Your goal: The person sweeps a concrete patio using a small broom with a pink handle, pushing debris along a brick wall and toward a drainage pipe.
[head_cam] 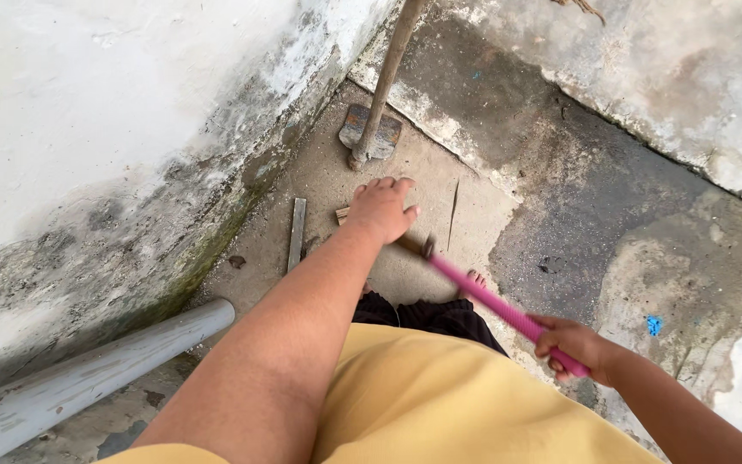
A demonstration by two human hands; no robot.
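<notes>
**Concrete corner, one hammer, two hands**

Stained concrete floor [440, 206] meets two walls. One pink-handled hammer [495, 305] is gripped by the right hand [573, 346]. Left hand [381, 209] presses down on one small wood piece [343, 215], fingers curled. One wooden strip [297, 234], one spade [371, 129], one grey pipe [88, 378] lie nearby.

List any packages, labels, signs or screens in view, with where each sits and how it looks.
None in view: no package, label, sign or screen.
Only a small blue scrap lies on the concrete floor at right; what it is cannot be told.
</notes>
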